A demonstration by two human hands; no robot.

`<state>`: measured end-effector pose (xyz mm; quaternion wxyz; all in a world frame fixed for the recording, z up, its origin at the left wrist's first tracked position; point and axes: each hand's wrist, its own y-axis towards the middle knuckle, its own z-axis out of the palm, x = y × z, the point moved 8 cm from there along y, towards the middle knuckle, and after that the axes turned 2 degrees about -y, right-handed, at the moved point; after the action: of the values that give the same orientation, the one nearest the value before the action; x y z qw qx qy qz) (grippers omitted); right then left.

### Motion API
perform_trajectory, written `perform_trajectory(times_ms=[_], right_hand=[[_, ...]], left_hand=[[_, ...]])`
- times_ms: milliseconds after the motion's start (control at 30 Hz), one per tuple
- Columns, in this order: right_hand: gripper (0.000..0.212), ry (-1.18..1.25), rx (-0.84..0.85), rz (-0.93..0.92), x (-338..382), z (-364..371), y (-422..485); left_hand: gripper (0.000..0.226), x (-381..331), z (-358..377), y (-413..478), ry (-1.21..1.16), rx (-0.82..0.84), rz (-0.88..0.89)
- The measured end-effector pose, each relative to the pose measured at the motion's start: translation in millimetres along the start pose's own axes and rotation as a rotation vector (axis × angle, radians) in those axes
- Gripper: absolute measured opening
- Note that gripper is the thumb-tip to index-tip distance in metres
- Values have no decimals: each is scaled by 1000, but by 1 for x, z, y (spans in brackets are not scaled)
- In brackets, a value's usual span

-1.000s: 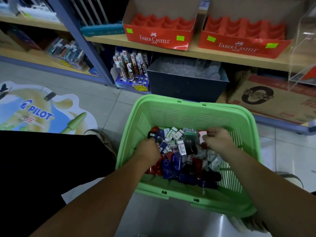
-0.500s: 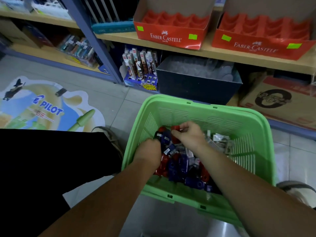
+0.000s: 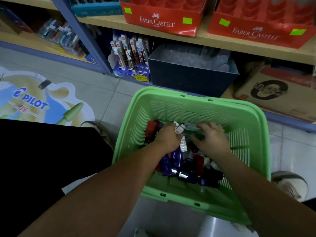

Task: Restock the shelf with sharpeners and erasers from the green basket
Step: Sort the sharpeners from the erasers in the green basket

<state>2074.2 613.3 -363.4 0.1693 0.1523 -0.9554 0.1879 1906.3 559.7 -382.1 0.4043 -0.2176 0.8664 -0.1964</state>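
Observation:
The green basket [image 3: 188, 97] stands on the floor in front of me, holding several blue sharpeners [image 3: 166, 162], red sharpeners [image 3: 199, 161] and white wrapped erasers [image 3: 183, 146]. Both my hands are down inside it over the far part of the pile. My left hand [image 3: 166, 139] is curled around a few white erasers [image 3: 179, 129] that stick out past its fingers. My right hand [image 3: 212, 139] lies beside it to the right, fingers spread on the pile, with nothing clearly in its grasp. The wooden shelf [image 3: 213, 42] runs above the basket.
Two red Faber-Castell display boxes [image 3: 164, 21] [image 3: 256, 33] sit on the shelf. Under it are a dark box [image 3: 191, 74], a blue pen display [image 3: 131, 53] and a cardboard box [image 3: 273, 93]. A Pilot floor sticker [image 3: 34, 101] lies left; my shoes [image 3: 289, 183] flank the basket.
My right hand went across to my left hand with an eraser, then back right onto the pile. My left hand now shows white erasers in its grip. The view shifted closer.

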Motion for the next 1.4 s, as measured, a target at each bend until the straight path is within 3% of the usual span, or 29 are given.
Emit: perform_trajectory(times_ms=[67,133,233,333,467,600,767,867,1000,1067,1133,1233,1400], right_hand=[[69,-35,34,14,-18,6,0],[78,-36,102,32,-30,10,3],[72,-47,0,33,-31,1,10],[60,-44,-59,-47,-20,4,8],[73,-112,190,-93,-12,23,3],[57,-82,148,-46,-5,10,1],[36,325,212,165,10,9,-6],[34,534,231,144,44,13,-12],[38,683,526,69,84,41,-24],[30,632,473,78,70,39,-18],[21,397,332,81,42,25,-12],[31,133,230,67,15,8,-15],[52,191,145,49,12,21,-16]], left_hand=[[36,10,8,16,-50,1,-104],[53,17,9,29,60,-12,-147],[67,18,6,38,240,12,-137],[62,18,6,37,268,23,-107],[48,25,5,33,61,67,-98],[50,27,-13,26,3,70,-103],[48,13,-44,15,32,25,-71],[45,11,-65,8,-13,14,-85],[38,11,-78,-7,76,25,-72],[34,13,-75,-13,99,34,-63],[34,12,-62,-15,126,53,-51],[36,8,-37,-7,126,67,-3],[37,-3,-14,16,282,63,110]])
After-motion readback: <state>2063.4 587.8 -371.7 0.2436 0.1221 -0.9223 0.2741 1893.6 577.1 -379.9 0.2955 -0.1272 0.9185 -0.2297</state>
